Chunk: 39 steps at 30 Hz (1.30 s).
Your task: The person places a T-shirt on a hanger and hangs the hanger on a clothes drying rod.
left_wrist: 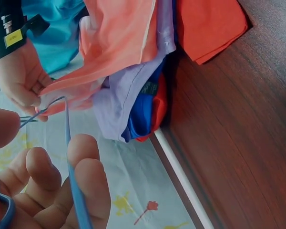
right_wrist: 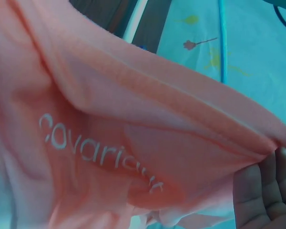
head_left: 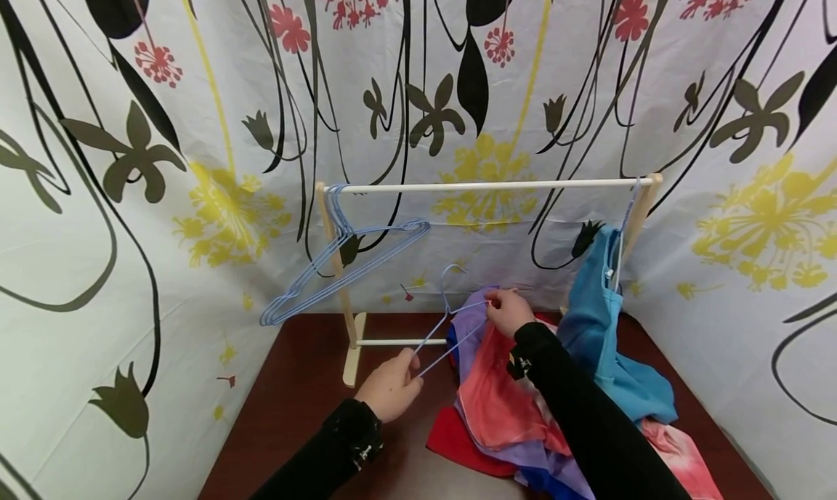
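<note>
Now both hands are at work in front of the rack [head_left: 484, 187], forearms reaching forward toward it. Left hand [head_left: 390, 387], on the near side of the rack's base bar, curls its fingers round the hanger [head_left: 448, 311], thumb opposite, the wire running between them. Right hand [head_left: 510, 315], farther forward beneath the rail, has its fingertips closed in a pinch on the edge of the coral shirt [head_left: 493, 405], and the hanger's tip meets the cloth right there. So the hanger sits tilted below the rail, its hook up, between the two hands.

Thin, smooth blue wire, that hanger, bent into a slim triangle. Soft, matt knit on the shirt, pulled into a taut fold, pale lettering rippling across it. Beneath it spill crumpled lavender cloth [left_wrist: 114, 109] and a flat red piece [head_left: 461, 442], both before the rack. Teal fabric [head_left: 591, 318] droops in heavy folds from the rack's right end; spare hangers [head_left: 343, 228], same wire, bunch at its left. Glossy dark wood grain marks the table [head_left: 301, 391] under the rack.
</note>
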{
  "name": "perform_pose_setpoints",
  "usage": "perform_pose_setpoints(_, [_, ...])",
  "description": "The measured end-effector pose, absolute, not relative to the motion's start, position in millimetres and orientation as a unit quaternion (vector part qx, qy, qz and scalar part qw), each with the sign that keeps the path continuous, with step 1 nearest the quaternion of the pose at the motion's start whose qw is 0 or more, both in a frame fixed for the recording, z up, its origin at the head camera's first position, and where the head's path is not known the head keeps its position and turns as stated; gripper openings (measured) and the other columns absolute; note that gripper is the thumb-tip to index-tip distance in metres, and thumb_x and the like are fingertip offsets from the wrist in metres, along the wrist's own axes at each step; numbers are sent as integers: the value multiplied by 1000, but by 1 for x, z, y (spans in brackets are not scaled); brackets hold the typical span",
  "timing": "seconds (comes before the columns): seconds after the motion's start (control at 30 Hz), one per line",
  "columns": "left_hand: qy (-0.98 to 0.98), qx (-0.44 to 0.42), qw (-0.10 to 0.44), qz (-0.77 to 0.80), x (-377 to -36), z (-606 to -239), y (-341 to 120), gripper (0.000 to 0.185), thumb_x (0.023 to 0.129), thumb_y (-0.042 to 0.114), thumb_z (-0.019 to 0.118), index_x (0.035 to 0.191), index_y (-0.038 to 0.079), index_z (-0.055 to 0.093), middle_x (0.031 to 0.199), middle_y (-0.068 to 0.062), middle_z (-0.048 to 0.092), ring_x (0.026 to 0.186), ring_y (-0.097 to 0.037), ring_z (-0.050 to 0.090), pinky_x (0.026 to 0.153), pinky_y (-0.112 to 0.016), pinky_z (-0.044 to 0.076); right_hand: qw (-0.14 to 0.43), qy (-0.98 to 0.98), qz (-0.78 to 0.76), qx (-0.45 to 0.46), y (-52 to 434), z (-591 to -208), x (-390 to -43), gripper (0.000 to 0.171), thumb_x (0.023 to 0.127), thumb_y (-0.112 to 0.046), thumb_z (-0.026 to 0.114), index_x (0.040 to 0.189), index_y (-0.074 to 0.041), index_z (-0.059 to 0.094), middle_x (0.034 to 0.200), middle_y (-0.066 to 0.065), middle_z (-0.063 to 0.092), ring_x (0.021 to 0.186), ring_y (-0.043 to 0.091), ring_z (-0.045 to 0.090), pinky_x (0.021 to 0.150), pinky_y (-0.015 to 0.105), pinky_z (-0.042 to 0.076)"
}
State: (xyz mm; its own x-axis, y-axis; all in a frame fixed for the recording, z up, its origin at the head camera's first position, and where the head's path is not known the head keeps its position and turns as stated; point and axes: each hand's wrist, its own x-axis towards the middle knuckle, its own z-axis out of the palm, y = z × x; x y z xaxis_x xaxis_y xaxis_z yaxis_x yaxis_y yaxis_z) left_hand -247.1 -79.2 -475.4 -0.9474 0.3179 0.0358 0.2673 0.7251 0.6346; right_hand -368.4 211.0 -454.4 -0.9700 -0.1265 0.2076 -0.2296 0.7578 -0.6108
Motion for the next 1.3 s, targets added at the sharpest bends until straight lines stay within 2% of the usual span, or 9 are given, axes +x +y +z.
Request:
perform_pose_setpoints(0.1, [927,154,44,338,-248,-477,-74,22,98,26,66,113,17,53,70,1,54,57,-17,52,53,-32,45,66,-927,356,99,208,-448,-363,36,96,-8,56,130,2,64,101,14,70,97,32,63,101,48,41])
perform_pose_setpoints(0.23, [927,150,48,340,-249,-476,-68,24,98,26,66,115,16,53,72,1,55,59,-17,53,54,-32,45,62,-916,377,120,204,-439,-355,35,98,-9,55,130,1,65,95,11,69,83,26,60,116,50,26])
perform_pose_setpoints(0.3, [926,149,49,343,-249,-474,-65,25,98,26,66,116,15,53,72,0,55,59,-18,53,55,-33,45,63,-916,378,123,204,-435,-352,35,98,-9,54,130,-1,65,101,12,70,77,24,56,112,49,31])
perform_pose_setpoints(0.4, [926,151,46,341,-249,-472,-61,25,98,26,66,116,14,53,73,0,55,59,-18,53,55,-33,45,61,-914,384,118,205,-431,-346,35,99,-9,53,130,-4,66,115,14,68,71,24,50,86,43,43])
perform_pose_setpoints(0.5, [926,159,40,339,-250,-470,-58,25,98,26,65,116,14,53,73,0,55,59,-17,52,55,-33,44,62,-913,382,130,205,-427,-341,33,101,-9,53,130,-4,67,121,15,68,77,24,57,74,40,44])
perform_pose_setpoints(0.63, [923,162,43,346,-252,-470,-53,25,98,27,65,116,14,53,73,0,55,60,-16,51,55,-33,43,75,-912,375,148,202,-424,-338,28,102,-12,59,127,-4,68,117,13,70,98,26,65,84,41,50])
perform_pose_setpoints(0.73, [919,167,46,353,-253,-470,-50,24,98,26,64,115,13,53,73,0,55,59,-17,51,54,-33,42,101,-914,362,156,199,-424,-337,25,101,-11,63,124,-4,71,114,11,71,103,28,66,89,44,51])
perform_pose_setpoints(1.13, [899,167,60,401,-261,-473,-36,18,99,24,62,111,15,52,73,-2,55,58,-17,51,52,-33,43,196,-911,286,222,188,-417,-327,13,97,-15,70,107,-11,77,100,2,71,96,23,65,85,41,53])
perform_pose_setpoints(1.3, [894,163,47,415,-261,-474,-33,13,99,22,63,103,16,52,74,-2,55,60,-17,51,53,-33,43,227,-904,270,241,192,-419,-327,12,97,-13,70,106,-11,76,103,5,62,98,27,57,88,44,45])
